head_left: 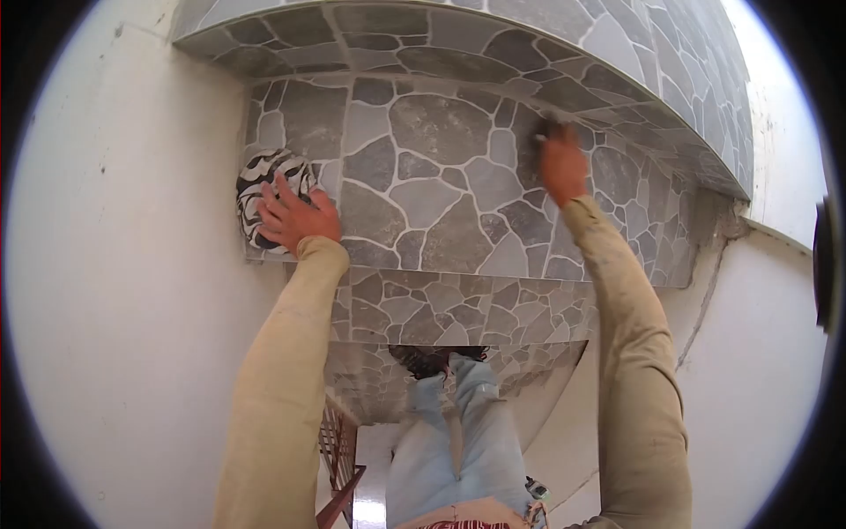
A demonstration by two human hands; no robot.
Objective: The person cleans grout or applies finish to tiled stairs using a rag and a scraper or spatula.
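On the left end of a stone-patterned step, my left hand lies with fingers spread on a bundled black-and-white patterned cloth. My right hand is over the right part of the same step, near the foot of the riser. Its fingers are curled round a small dark object, blurred by motion, that I cannot make out.
Above the step rises a curved stone-patterned riser. White walls stand on both sides. Lower steps lie below, with my shoes on one. A reddish railing is at the lower left.
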